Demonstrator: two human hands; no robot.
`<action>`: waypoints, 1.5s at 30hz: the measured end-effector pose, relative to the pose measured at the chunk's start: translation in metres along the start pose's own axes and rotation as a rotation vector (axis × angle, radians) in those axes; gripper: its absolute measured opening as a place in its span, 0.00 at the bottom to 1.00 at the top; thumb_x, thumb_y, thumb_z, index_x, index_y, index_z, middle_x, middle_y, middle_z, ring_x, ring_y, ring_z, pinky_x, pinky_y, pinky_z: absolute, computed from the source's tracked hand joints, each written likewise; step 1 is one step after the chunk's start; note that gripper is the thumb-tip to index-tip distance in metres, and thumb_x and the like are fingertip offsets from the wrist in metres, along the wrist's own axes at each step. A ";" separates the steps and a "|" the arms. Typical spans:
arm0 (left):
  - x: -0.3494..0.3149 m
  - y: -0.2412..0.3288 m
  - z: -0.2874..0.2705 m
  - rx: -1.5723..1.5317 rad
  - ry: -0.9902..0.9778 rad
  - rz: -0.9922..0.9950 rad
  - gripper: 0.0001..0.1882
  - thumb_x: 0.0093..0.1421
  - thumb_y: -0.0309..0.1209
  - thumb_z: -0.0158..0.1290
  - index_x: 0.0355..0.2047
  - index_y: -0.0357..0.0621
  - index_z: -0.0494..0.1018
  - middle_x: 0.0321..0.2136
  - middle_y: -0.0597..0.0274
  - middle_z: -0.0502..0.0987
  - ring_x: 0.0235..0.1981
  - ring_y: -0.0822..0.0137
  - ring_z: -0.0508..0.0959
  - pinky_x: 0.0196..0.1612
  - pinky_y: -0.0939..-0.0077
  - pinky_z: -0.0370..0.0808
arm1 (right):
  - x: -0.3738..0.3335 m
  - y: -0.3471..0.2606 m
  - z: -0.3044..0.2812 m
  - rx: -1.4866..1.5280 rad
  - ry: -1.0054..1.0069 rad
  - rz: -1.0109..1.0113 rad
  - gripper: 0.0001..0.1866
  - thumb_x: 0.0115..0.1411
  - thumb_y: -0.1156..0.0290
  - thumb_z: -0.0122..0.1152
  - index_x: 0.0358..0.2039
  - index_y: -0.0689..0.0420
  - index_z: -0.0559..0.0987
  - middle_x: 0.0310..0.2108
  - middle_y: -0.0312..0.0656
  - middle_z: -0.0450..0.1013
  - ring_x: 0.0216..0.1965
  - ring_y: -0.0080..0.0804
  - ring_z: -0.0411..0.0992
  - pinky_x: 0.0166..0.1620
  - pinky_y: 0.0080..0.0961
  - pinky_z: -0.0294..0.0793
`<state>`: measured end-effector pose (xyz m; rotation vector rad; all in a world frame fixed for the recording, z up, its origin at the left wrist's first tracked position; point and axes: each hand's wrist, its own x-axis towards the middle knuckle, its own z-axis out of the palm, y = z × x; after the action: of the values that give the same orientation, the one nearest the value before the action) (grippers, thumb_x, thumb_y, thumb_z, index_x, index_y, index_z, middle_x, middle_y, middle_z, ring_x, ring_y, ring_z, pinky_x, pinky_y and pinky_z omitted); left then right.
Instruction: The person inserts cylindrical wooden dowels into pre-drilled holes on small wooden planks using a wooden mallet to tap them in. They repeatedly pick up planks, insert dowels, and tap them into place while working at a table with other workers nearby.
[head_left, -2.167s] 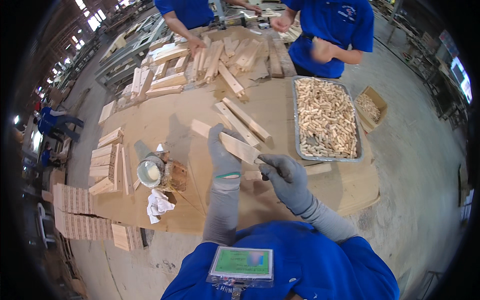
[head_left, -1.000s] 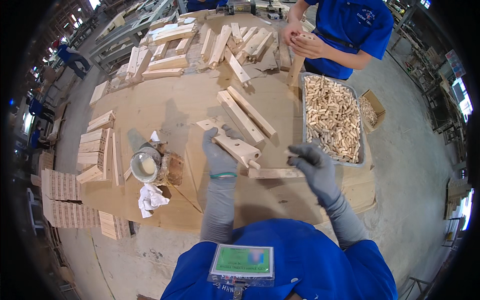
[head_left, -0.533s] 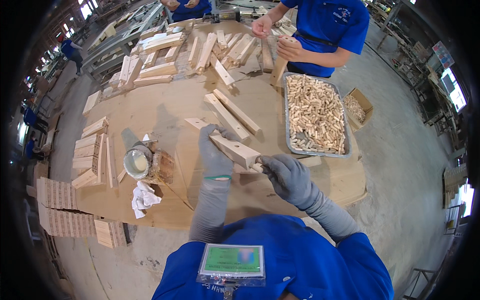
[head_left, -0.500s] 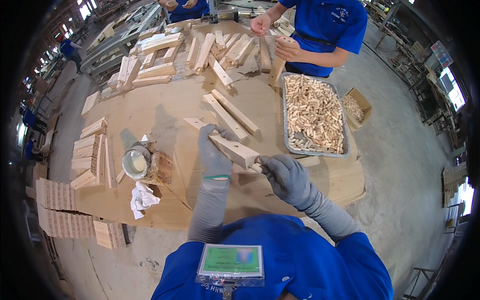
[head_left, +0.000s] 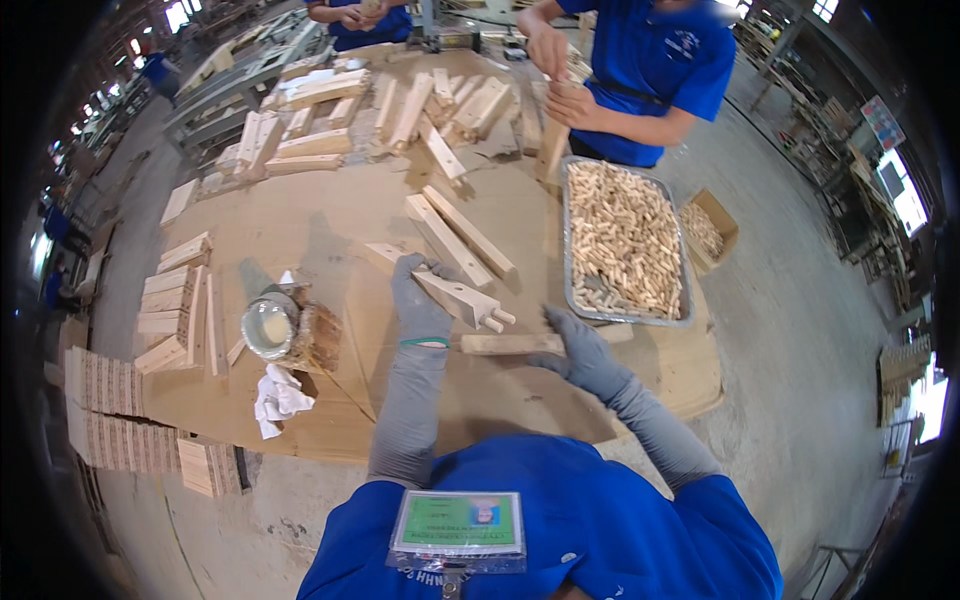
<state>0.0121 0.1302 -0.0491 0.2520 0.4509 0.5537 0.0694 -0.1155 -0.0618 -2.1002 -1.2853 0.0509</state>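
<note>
My left hand (head_left: 422, 300) is closed around a wooden block (head_left: 458, 297), held at a slant above the table. Two wooden dowels (head_left: 497, 319) stick out of its near right end. Gloved in grey like the left, my right hand (head_left: 585, 352) is apart from the block, thumb and fingers spread and nothing visibly held. It is over a wooden bar (head_left: 508, 344) lying on the table; whether it touches the bar I cannot tell. Beyond the held block lie two wooden pieces (head_left: 448, 240) side by side.
A tray (head_left: 688, 290) heaped with dowels is at the right, a carton (head_left: 735, 232) behind it. An open pot (head_left: 270, 328) of pale liquid and a crumpled white cloth (head_left: 282, 398) lie left. Wooden pieces (head_left: 310, 142) cover the far side, where a co-worker (head_left: 640, 90) handles one.
My right hand has drawn back from the block's end and opened. Two dowels now show clearly there. My left hand keeps its grip on the block, nearly unmoved.
</note>
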 end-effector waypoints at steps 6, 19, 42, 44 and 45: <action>0.017 0.036 -0.028 -0.171 0.038 0.073 0.08 0.50 0.31 0.50 0.25 0.46 0.61 0.19 0.65 0.64 0.20 0.69 0.68 0.25 0.72 0.69 | -0.074 0.079 -0.021 -0.485 -0.543 0.284 0.34 0.47 0.53 0.62 0.50 0.60 0.66 0.45 0.53 0.67 0.46 0.50 0.66 0.49 0.39 0.66; 0.020 0.028 -0.028 -0.338 -0.023 0.204 0.09 0.49 0.34 0.50 0.24 0.47 0.61 0.18 0.66 0.64 0.20 0.69 0.67 0.27 0.72 0.69 | -0.081 -0.049 -0.014 0.474 0.538 0.158 0.21 0.58 0.55 0.54 0.42 0.60 0.71 0.31 0.47 0.73 0.29 0.37 0.73 0.32 0.29 0.72; 0.011 0.011 0.005 -0.211 -0.096 0.144 0.10 0.52 0.33 0.48 0.31 0.42 0.64 0.24 0.61 0.69 0.30 0.62 0.74 0.36 0.69 0.75 | -0.068 0.009 0.049 0.177 0.237 0.274 0.22 0.55 0.66 0.62 0.45 0.63 0.66 0.32 0.47 0.71 0.31 0.34 0.70 0.35 0.28 0.70; 0.007 0.017 -0.018 -0.031 -0.244 0.024 0.11 0.52 0.31 0.49 0.35 0.40 0.66 0.28 0.59 0.71 0.34 0.58 0.76 0.40 0.65 0.77 | -0.073 0.016 0.029 -0.146 -0.052 0.492 0.24 0.55 0.61 0.61 0.46 0.62 0.66 0.35 0.49 0.71 0.34 0.40 0.71 0.38 0.32 0.71; 0.001 0.016 -0.028 0.078 -0.224 -0.069 0.12 0.51 0.28 0.50 0.36 0.40 0.66 0.29 0.58 0.72 0.34 0.59 0.76 0.40 0.65 0.77 | -0.083 0.024 0.019 -0.191 -0.081 0.476 0.27 0.54 0.56 0.59 0.48 0.62 0.66 0.34 0.50 0.71 0.34 0.44 0.71 0.39 0.38 0.70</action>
<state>-0.0074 0.1468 -0.0682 0.3672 0.2629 0.4349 0.0386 -0.1792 -0.1147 -2.5523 -0.8327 0.2291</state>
